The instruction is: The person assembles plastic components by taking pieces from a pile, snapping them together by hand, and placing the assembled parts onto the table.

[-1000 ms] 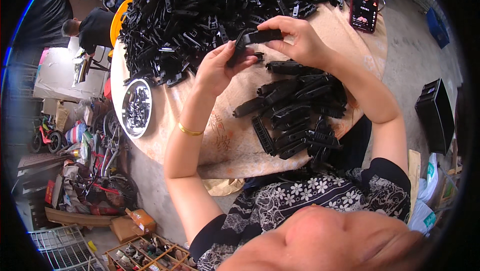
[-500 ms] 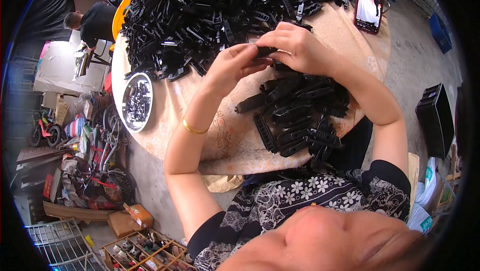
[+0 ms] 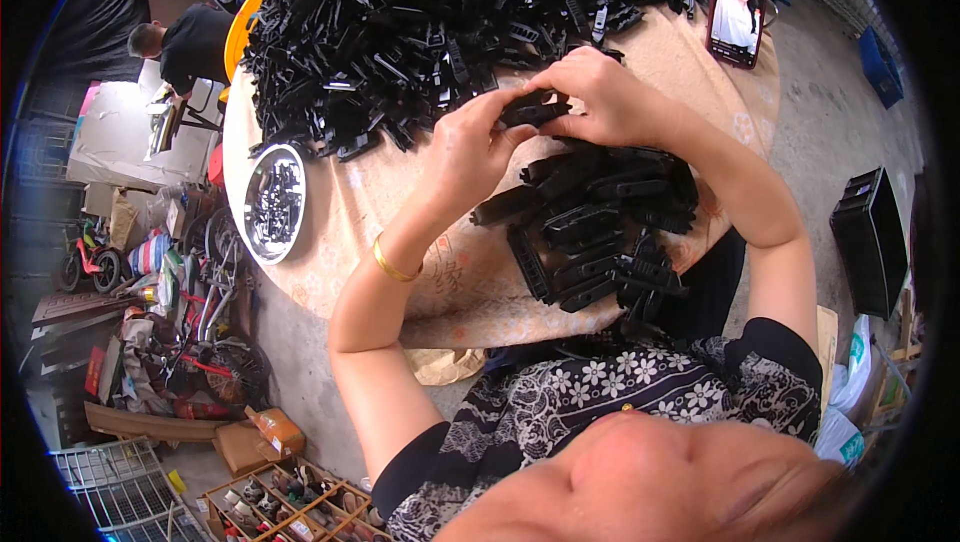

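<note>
Between my two hands, above the table, is a small black plastic part. My left hand grips its left end between thumb and fingers. The fingers of my right hand close on its other end. Just below my hands lies a smaller pile of long black plastic pieces near the table's front edge. Beyond them spreads a large heap of loose black plastic parts. To the left stands a white oval dish holding small dark and shiny metal-looking bits.
A cream patterned cloth covers the round table. A phone stands upright at the far right. On the floor are a black crate, a bicycle and cardboard boxes. Another person bends at far left.
My left hand has turned and shifted slightly, its fingers now over the far side of the part. More of the black part shows between my hands. The piles look the same.
</note>
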`<state>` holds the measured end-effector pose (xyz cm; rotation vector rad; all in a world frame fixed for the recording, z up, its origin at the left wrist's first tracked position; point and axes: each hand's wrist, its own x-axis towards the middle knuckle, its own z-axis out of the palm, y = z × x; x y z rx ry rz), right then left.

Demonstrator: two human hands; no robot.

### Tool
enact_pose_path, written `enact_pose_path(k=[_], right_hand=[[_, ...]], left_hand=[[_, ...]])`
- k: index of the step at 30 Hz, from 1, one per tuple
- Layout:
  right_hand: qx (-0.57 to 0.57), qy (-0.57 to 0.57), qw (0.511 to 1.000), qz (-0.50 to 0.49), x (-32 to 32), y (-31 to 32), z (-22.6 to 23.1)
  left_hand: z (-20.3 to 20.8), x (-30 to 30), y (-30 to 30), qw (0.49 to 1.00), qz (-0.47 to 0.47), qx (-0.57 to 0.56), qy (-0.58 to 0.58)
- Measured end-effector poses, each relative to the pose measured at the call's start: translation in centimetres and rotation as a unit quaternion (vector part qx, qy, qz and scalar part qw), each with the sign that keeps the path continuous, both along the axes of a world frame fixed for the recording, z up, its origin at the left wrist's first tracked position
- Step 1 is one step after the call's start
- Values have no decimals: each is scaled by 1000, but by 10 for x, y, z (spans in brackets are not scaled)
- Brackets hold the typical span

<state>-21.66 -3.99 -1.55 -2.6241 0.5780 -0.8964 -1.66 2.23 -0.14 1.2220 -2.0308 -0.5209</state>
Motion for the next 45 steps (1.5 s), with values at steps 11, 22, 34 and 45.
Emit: enact_pose_path(k=[11,22,34,45], right_hand=[[-7,-49,999,-1,3,1,0],[328,-51,943,37,-1,-26,-2],[148,76,986,-9,24,-12,-7],[88,-74,992,-57,9,-8,-14]], left_hand=[[0,-1,0,1000,3,-13,-8],[7,-11,16,985,-143,69,-70],[-12,13,-53,946,187,-93,-249],[-22,-14,-79,894,234,-110,-365]])
